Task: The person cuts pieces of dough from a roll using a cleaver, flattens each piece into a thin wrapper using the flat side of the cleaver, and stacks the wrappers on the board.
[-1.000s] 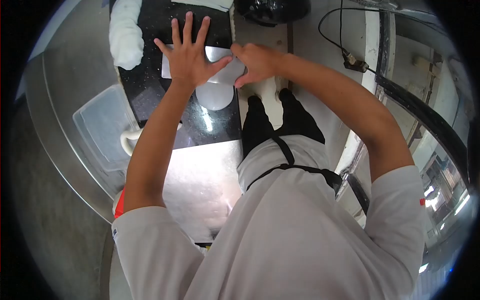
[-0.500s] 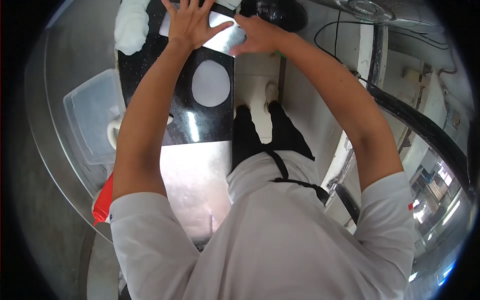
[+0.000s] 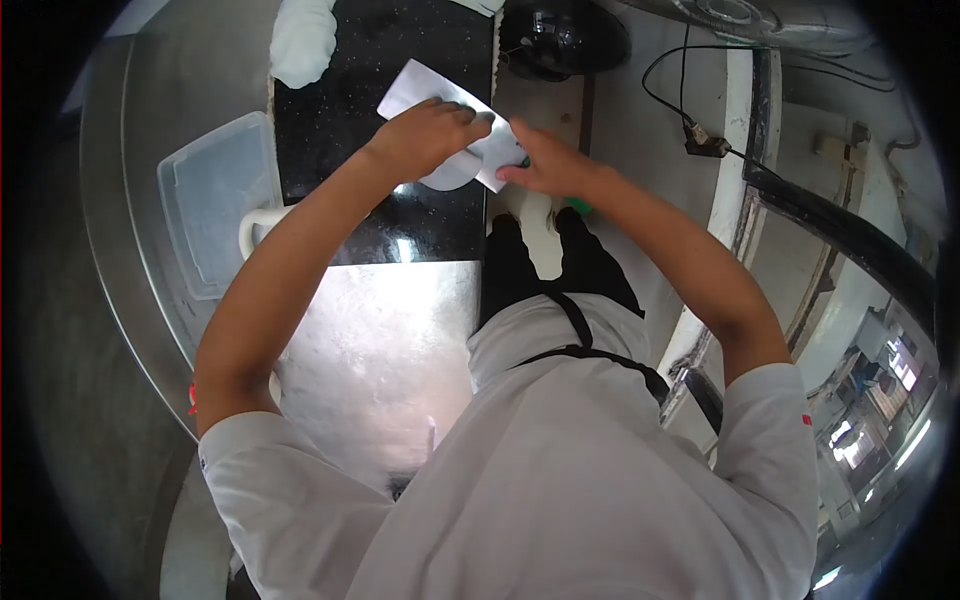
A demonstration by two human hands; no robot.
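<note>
A wide, flat metal blade [image 3: 410,88] is tilted across the black worktop, its lower corner near the right edge. At its right end my right hand [image 3: 552,163] is closed on it, a bit of green showing by the fingers. My left hand [image 3: 425,138] is over the blade with its fingers curled; what they pinch, if anything, is hidden. Beneath that hand, a thin white round sheet like rolled dough [image 3: 455,175] shows partly, the rest covered by the hand and blade. I cannot tell whether the sheet touches the blade.
A lump of white dough [image 3: 303,42] lies at the worktop's [image 3: 345,240] far left. Left of my forearm are a translucent plastic container [image 3: 215,200] and a pale curved handle [image 3: 252,232]. Nearer is a bare metal surface [image 3: 400,330]. A black rounded object [image 3: 565,40] stands beyond the right edge.
My left hand, spread flat on the blade before, has come nearer and curled its fingers. The blade has moved nearer with my right hand and now overlaps the white sheet in view.
</note>
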